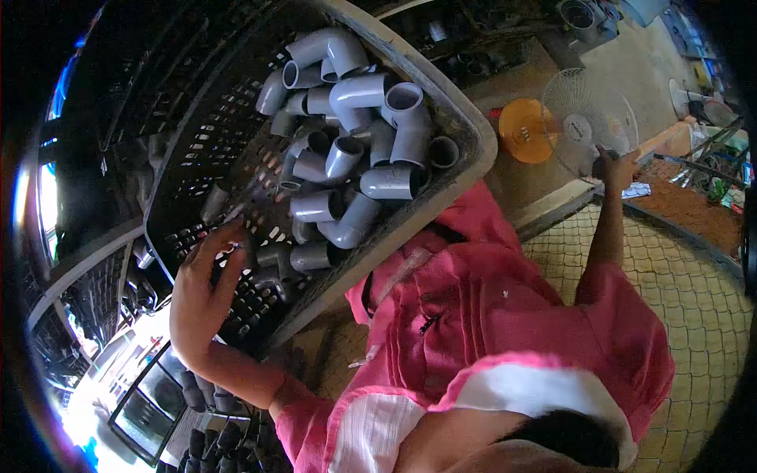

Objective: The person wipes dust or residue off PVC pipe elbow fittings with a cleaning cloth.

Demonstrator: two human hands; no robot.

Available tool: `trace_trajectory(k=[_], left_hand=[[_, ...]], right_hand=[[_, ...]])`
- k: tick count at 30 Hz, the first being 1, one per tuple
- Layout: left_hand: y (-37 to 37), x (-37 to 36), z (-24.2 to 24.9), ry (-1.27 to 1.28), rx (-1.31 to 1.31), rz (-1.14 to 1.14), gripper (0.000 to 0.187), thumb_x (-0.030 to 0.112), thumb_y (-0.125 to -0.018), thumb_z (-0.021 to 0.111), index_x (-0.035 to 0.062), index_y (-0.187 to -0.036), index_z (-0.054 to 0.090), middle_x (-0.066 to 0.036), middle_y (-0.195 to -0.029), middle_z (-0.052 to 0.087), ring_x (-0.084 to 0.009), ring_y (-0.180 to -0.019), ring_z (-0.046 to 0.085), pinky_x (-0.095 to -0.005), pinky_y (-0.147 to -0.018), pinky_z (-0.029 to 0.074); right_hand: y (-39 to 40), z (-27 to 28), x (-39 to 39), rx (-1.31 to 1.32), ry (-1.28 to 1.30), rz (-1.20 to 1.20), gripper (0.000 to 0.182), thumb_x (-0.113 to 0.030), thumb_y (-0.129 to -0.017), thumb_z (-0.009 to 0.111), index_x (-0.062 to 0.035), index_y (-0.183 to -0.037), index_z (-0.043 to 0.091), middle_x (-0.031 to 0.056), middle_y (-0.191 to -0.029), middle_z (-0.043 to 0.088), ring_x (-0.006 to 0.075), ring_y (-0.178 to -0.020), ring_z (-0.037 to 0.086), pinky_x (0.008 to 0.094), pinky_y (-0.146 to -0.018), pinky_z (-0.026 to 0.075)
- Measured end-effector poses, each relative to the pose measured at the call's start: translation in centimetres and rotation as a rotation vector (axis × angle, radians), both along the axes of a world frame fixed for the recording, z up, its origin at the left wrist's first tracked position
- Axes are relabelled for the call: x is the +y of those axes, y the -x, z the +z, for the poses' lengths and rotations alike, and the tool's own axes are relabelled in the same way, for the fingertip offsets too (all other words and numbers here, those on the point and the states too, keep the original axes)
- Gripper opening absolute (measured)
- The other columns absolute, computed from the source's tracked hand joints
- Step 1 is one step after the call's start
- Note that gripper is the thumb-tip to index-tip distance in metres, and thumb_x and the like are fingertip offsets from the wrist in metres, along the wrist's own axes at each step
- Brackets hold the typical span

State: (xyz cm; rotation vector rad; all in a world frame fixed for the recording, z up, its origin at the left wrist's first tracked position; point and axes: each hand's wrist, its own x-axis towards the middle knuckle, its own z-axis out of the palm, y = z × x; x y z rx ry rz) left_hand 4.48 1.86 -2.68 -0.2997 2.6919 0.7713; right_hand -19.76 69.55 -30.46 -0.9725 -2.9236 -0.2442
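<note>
Grey pipe elbows (323, 165) lie heaped in a dark perforated plastic crate (465, 126) tilted across the upper middle. My left hand (213, 268) reaches over the crate's lower left, its fingers curled close to a dark grey elbow (246, 251); whether they grip it is hard to tell. Out to the right, my right hand (613, 167) is closed around a dark part beside a round wire-caged fan (578, 128). The fingers of that hand are small and partly hidden.
An orange disc (527, 131) lies on the floor behind the fan. Wire mesh (678, 292) covers the ground at the right, near reddish soil (686, 197). More dark fittings (217, 449) sit at the lower left.
</note>
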Motion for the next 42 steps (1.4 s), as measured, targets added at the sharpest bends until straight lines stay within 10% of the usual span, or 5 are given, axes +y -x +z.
trace_trajectory(k=[23, 35, 42], left_hand=[[-0.1, 1.1, -1.4, 0.024, -0.091, -0.026, 0.03, 0.017, -0.088, 0.06, 0.0032, -0.116, 0.06, -0.017, -0.102, 0.066, -0.0331, -0.093, 0.064, -0.0387, -0.079, 0.049], [4.3, 4.8, -2.6, 0.068, 0.279, -0.447, 0.025, 0.018, -0.087, 0.059, 0.0053, -0.109, 0.062, -0.013, -0.111, 0.062, -0.0328, -0.102, 0.059, -0.0409, -0.089, 0.047], [8.6, 5.1, -6.9, 0.001, 0.281, -0.218, 0.042, 0.023, -0.083, 0.064, 0.0104, -0.121, 0.054, -0.014, -0.112, 0.059, -0.0331, -0.101, 0.059, -0.0411, -0.085, 0.05]], right_hand=[[-1.1, 0.1, -3.0, 0.129, 0.019, 0.066, 0.122, -0.065, -0.062, 0.075, -0.0024, -0.147, 0.013, 0.0366, -0.128, 0.04, 0.0488, -0.105, 0.055, 0.0529, -0.083, 0.049], [0.5, -3.0, 2.0, 0.223, -0.042, 0.168, 0.096, -0.062, -0.072, 0.069, 0.0023, -0.137, 0.037, 0.0318, -0.126, 0.048, 0.0449, -0.111, 0.054, 0.0487, -0.09, 0.046], [-3.4, 4.0, -18.9, 0.651, 1.353, -0.034, 0.066, -0.048, -0.091, 0.055, 0.0, -0.134, 0.044, 0.017, -0.134, 0.048, 0.0326, -0.118, 0.05, 0.045, -0.093, 0.045]])
